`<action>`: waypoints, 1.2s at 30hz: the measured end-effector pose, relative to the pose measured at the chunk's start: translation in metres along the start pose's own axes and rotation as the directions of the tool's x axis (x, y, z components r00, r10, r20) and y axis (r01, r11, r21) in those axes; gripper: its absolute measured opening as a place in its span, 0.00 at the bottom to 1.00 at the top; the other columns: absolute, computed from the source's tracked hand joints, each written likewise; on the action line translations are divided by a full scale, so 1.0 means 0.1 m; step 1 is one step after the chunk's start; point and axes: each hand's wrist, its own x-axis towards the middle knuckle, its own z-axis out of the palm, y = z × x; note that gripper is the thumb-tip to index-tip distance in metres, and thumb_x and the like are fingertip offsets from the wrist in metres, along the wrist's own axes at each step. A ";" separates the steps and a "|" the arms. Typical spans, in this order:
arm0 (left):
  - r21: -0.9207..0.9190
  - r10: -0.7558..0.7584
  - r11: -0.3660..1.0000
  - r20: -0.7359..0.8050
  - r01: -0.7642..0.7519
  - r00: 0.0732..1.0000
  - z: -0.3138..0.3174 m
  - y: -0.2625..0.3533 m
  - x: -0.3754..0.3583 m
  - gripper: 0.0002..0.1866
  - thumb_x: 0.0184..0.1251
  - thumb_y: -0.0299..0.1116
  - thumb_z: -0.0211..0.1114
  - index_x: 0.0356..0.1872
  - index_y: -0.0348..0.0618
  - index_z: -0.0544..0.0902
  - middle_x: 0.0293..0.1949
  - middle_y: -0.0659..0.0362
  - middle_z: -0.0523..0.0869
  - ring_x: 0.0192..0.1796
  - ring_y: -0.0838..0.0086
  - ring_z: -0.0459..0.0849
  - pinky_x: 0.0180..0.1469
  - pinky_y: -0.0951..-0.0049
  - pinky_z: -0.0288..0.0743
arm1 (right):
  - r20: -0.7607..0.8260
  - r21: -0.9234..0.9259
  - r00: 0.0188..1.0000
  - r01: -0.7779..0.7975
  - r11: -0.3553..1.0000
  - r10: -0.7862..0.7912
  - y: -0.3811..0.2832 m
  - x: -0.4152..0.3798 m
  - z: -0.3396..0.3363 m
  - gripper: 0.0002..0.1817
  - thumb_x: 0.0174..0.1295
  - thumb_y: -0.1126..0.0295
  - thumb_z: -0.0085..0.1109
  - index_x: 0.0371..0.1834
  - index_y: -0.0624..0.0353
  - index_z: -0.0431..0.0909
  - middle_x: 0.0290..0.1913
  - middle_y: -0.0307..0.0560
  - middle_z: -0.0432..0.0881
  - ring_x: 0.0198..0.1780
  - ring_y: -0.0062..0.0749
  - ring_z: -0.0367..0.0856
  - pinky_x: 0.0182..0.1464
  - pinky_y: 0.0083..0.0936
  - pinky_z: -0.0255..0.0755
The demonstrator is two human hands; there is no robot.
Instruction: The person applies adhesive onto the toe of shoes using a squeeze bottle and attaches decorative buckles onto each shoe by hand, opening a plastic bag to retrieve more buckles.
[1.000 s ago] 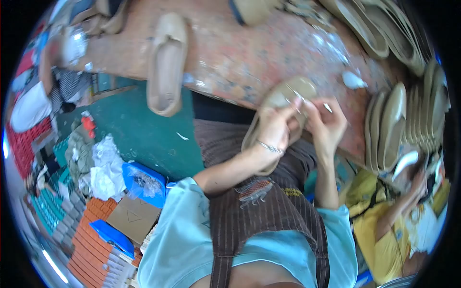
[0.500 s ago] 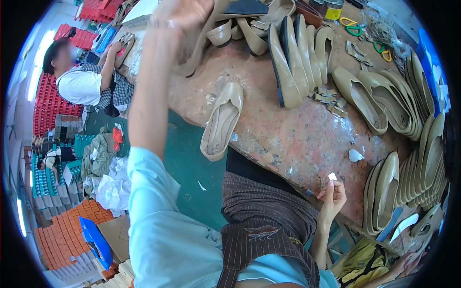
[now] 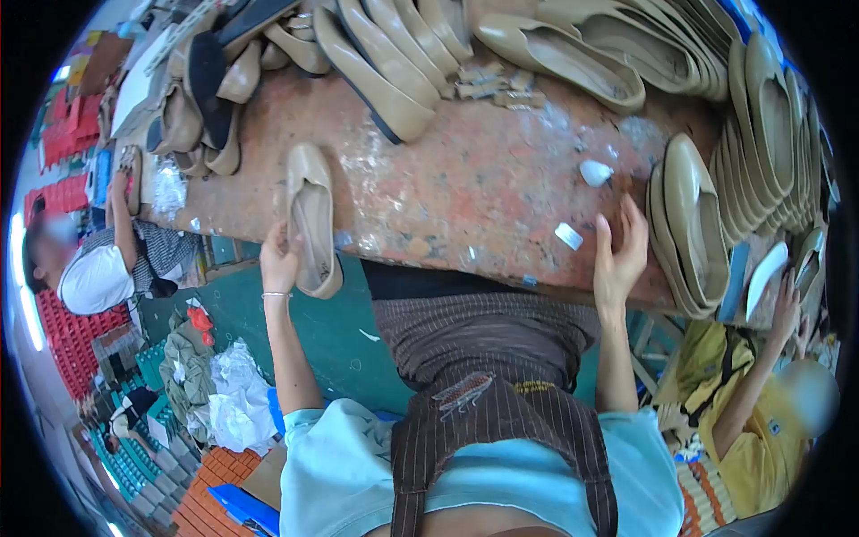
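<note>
A beige shoe [image 3: 311,210] lies at the table's front edge, its heel end jutting past it. My left hand [image 3: 281,261] grips the shoe's left side between thumb and fingers. My right hand [image 3: 621,255] is open above the front of the table, fingers spread, holding nothing. Left of it a small white piece [image 3: 568,235] rests on the table. A white teardrop-shaped item [image 3: 596,173] lies farther back. Beside my right hand, beige shoes [image 3: 693,215] lean against each other.
More beige shoes [image 3: 394,67] line the back of the worktable [image 3: 501,197], with bow pieces [image 3: 497,87] in front. Dark-soled shoes [image 3: 208,89] are at the left. One person [image 3: 112,268] works at the far left, another in yellow [image 3: 761,430] at the lower right.
My left hand has come down from the back left to the front shoe and taken hold of it. My right hand has let go of the white piece and opened. The view has shifted.
</note>
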 end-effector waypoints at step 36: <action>-0.826 -0.017 -0.346 0.481 0.446 0.877 2.01 1.92 -1.23 0.21 0.60 0.11 0.53 0.55 0.36 0.71 0.55 0.52 0.76 0.60 0.69 0.73 0.64 0.73 0.65 | 0.473 0.049 0.848 0.245 0.968 -0.239 -0.51 -0.04 0.10 0.12 0.51 0.74 0.67 0.39 0.63 0.81 0.37 0.48 0.84 0.37 0.32 0.82 0.38 0.24 0.74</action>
